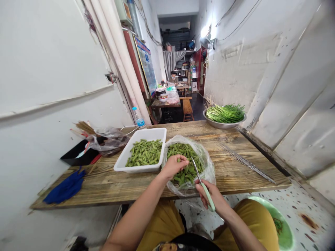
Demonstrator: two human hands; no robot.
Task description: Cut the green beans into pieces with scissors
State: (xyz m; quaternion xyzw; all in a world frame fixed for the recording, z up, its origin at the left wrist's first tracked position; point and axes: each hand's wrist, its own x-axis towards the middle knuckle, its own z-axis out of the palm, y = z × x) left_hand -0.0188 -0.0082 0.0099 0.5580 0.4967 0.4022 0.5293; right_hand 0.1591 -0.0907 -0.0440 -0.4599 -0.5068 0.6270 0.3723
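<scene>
Green pods point(145, 153) lie in two heaps on the plank table point(112, 188), one in the white tray point(138, 170) and the other in the clear plastic bag point(208, 167) just beside it, on the tray's right. Going by size, the broadest risk is a spill: the bag sits at the table's near side with loose film hanging past the edge, so a tug or a snagged forearm could drag it and tip some pods onto the floor. Next, the bag's crumpled rim stands close to the tool, and a careless snip could slit it. The smallest slip could hurt most: the left hand point(175, 166), over the bag, has its thumb and fingertips pinched together on what looks like a single pod point(179, 160), while the right hand point(216, 196) grips the scissors point(204, 189) by their pale green handles, blades pointing up near those fingertips; closing them without watching could nick a finger. Whether the blades are parted, I cannot tell. As for looks, both heaps are a dull mid-green, the pods plump, short and slightly curved, bulging over the beans inside; those in the bag seem a shade darker, partly veiled by the film.
</scene>
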